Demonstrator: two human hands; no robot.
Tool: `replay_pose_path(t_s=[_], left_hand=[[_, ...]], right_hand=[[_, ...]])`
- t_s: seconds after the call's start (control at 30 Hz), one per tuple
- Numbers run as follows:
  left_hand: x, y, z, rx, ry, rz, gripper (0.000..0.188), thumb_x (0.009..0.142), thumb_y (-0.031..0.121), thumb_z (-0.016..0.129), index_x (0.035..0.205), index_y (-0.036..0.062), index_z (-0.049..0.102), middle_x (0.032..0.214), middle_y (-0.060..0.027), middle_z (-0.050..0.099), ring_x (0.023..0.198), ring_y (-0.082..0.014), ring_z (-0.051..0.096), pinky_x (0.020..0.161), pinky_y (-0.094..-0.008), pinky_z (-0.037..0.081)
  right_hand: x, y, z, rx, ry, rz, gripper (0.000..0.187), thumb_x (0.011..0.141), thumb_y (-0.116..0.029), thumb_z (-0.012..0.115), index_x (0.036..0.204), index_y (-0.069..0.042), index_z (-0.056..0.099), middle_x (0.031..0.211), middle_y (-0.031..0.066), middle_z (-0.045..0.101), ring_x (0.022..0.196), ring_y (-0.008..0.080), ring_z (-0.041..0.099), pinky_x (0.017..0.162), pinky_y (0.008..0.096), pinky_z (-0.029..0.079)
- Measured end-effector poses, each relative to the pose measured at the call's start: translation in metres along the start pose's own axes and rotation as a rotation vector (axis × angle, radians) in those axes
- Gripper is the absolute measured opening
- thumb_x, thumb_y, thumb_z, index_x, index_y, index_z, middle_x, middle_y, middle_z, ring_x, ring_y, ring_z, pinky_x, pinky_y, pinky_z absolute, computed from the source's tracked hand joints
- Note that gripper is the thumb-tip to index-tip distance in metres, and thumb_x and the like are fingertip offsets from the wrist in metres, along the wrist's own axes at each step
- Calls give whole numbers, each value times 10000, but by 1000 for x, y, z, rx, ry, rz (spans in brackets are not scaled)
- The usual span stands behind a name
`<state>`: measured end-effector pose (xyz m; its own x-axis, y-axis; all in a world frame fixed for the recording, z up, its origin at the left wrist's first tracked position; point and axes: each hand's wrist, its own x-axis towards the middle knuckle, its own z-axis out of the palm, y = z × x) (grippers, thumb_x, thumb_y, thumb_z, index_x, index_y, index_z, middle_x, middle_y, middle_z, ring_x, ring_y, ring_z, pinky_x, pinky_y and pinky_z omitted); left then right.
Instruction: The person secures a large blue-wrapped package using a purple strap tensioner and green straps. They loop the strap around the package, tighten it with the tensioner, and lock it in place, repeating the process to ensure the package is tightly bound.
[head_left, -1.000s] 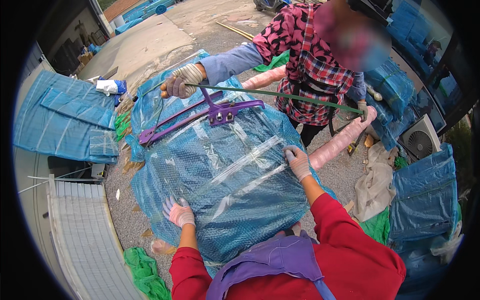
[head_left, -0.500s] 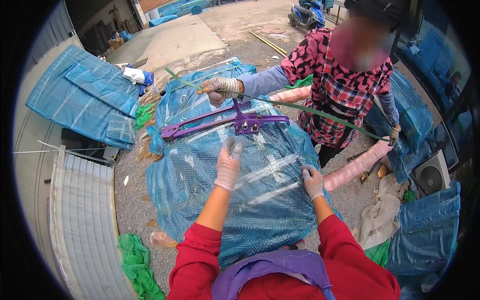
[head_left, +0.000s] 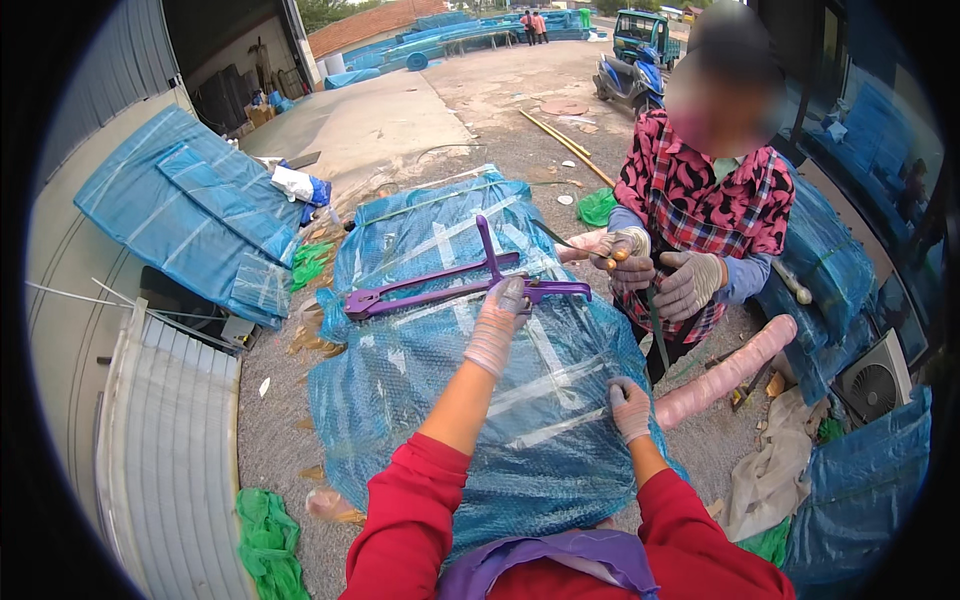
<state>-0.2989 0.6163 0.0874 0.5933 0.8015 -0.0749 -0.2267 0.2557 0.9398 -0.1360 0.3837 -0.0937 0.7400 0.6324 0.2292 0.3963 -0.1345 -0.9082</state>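
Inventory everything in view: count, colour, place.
Wrapped bundle: one, blue, centre
Strapping tool: one, purple, on bundle
Co-worker: one, dressed pink-black, right
Strap: count unclear, green, at co-worker
Roll: at least one, pink, right
Wrapped stacks: several, blue, both sides
Sheeting: several pieces, green, both sides
Panel: one, whitish, lower left
Fan unit: one, pale, right
Poles: two, yellow, beyond bundle
Scooter: one, blue, upper right
Distant people: two, dressed reddish, background
Left hand: one, gloved grey-pink, at tool
Right hand: one, gloved grey-pink, bundle's right
Sleeves: two, red, foreground

We see an outdoor work yard: gravel, blue-wrapped bundles, an open shed, a scooter beyond the wrapped load.
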Motion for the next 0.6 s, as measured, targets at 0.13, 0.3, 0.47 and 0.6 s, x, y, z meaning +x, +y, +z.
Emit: replay_pose_path(t_s=[0.13,0.3,0.47,0.6], left_hand=[[-14,-30,8,104,36,-121,566,927,408,629,1372,87,491,1169,-32,619,1038,-219,599,905,-349,470],[-43,-70,-22,946,133,1,523,885,465,622,1286,132,579,1192,-142,633,1127,-295,585,978,-371,444],[-102,-116,-128,1405,573,48,553,799,413,676,1266,134,573,1365,-123,524,1254,-326,485,1058,-446,369],[-155,-135,-211,1624,812,-61,597,802,419,673,1317,155,526,1451,-112,435,1376,-281,345,1148,-468,227]], right_hand=[[-1,-7,-2,-71,-15,-9,171,899,-130,559,948,-37,693,732,82,656,677,147,616,671,293,497],[-1,-7,-3,-145,18,-38,177,889,-148,560,939,-47,697,743,103,669,689,189,643,680,316,505],[-3,-19,0,-128,13,-61,174,889,-153,563,943,-60,700,746,114,657,693,198,634,677,327,497],[-3,-14,-1,-116,-14,-4,174,879,-174,579,964,-86,702,809,162,671,733,285,645,718,359,503]])
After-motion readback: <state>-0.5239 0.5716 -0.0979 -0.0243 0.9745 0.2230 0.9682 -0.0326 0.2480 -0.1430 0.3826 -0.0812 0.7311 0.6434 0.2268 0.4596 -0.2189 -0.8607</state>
